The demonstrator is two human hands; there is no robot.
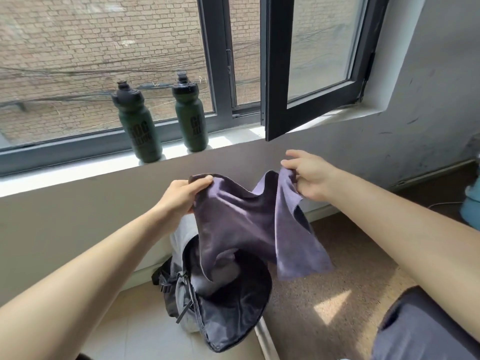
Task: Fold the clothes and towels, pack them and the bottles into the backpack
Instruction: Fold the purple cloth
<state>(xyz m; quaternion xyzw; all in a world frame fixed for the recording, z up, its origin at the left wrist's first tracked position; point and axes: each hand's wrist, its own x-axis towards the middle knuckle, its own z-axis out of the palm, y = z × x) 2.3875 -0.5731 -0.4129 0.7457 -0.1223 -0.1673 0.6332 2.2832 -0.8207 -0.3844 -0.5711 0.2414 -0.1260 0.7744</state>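
A purple towel point(241, 224) hangs in the air between my two hands, sagging in the middle. My left hand point(181, 196) pinches its left top corner and my right hand point(309, 175) pinches the right top corner. Directly below the towel, a grey backpack point(223, 315) leans against the wall on the floor with its main compartment unzipped and gaping. Two dark green bottles with black caps stand upright on the window sill: one bottle point(137, 126) to the left, the other bottle point(191, 115) beside it.
An open window sash point(311, 61) juts into the room above my right hand. A grey cloth-covered surface point(420, 328) lies at the bottom right. Speckled brown floor point(337, 268) spreads to the right of the backpack, pale tiles to the left.
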